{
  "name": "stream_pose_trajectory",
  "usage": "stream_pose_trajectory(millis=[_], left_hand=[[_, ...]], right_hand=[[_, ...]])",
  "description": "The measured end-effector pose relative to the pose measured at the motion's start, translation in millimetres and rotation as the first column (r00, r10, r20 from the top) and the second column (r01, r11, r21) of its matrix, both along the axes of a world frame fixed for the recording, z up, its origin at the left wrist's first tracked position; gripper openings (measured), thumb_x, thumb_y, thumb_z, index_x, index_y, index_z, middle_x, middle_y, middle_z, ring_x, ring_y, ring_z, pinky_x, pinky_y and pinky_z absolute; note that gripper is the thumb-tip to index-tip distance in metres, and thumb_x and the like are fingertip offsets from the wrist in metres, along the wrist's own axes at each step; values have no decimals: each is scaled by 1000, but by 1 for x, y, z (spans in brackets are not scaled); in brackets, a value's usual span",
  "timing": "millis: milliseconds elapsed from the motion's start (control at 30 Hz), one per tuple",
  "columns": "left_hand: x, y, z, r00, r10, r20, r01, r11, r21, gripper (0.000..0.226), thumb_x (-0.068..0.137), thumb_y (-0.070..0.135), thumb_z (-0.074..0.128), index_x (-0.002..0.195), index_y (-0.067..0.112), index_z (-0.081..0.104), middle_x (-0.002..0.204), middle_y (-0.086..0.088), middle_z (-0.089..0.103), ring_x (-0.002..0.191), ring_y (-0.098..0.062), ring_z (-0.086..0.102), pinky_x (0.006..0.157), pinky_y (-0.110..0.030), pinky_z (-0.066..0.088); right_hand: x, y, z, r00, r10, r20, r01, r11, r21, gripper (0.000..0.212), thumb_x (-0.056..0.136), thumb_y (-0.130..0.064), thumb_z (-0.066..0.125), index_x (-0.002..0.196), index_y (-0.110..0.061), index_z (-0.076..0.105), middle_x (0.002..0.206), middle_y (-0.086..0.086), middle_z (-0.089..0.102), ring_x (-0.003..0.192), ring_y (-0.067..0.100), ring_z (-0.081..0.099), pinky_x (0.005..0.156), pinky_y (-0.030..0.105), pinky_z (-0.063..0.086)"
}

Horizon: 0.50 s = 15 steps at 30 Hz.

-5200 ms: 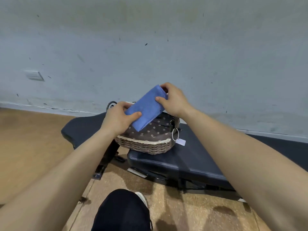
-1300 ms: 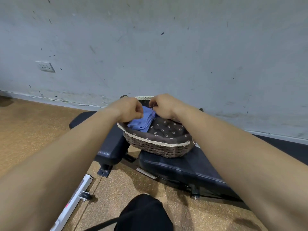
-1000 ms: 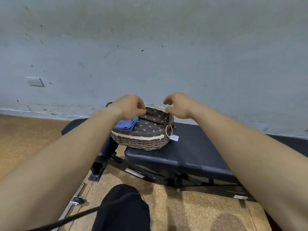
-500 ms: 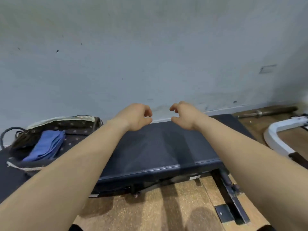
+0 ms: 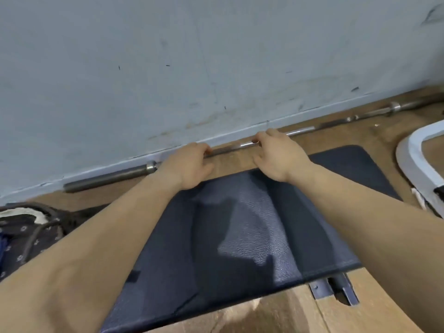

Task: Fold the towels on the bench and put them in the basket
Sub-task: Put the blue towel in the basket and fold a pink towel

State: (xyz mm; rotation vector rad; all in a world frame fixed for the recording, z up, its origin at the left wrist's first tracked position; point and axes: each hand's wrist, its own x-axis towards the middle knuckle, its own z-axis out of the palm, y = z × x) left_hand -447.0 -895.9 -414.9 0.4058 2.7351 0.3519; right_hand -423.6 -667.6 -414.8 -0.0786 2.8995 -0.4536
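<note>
The black padded bench [image 5: 240, 248] fills the middle of the view, and no towel shows on its pad. My left hand [image 5: 189, 164] and my right hand [image 5: 276, 155] reach side by side over its far edge, fingers loosely curled, holding nothing. At the far left edge stands the basket [image 5: 36, 216] with its dark dotted lining and cream trim, only partly in view. A sliver of the folded blue towel [image 5: 3, 243] shows inside it.
A steel barbell [image 5: 108, 176] lies on the wooden floor along the foot of the grey wall, just beyond my hands. A white metal frame [image 5: 413, 159] stands at the right. The bench's metal foot [image 5: 336, 287] sticks out at the near right.
The view has swung right and down, so the basket has slid to the left edge. Both empty hands have moved out over the bench's far edge, above the barbell.
</note>
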Motion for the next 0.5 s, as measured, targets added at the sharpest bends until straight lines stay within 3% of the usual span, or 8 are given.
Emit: stream_pose_trajectory(millis=[200,333,500], left_hand=[[18,18,84,990,-2,139,5,1000,-21,50,94,41,57,138,19,51,141,-3,54,127,-24,51,108,-40,41],[28,53,195,985,23,169,-15,999,-51,47,93,44,56,134,22,54,135,-1,56,121,-22,54,103,-38,44],[54,116,338,983,-25,182,45,994,-102,39,93,41,57,127,22,58,128,-3,60,112,-25,57,95,-36,47]], right_hand=[[27,20,81,990,18,141,-19,1000,5,48,97,-35,47,142,-18,47,142,7,48,128,33,46,101,46,44],[41,57,189,986,19,168,-19,1000,-5,49,97,-36,49,142,-16,47,141,7,48,129,32,46,104,47,43],[73,126,338,979,-93,184,108,992,-70,50,95,-37,50,141,-17,48,140,9,49,130,32,46,106,45,43]])
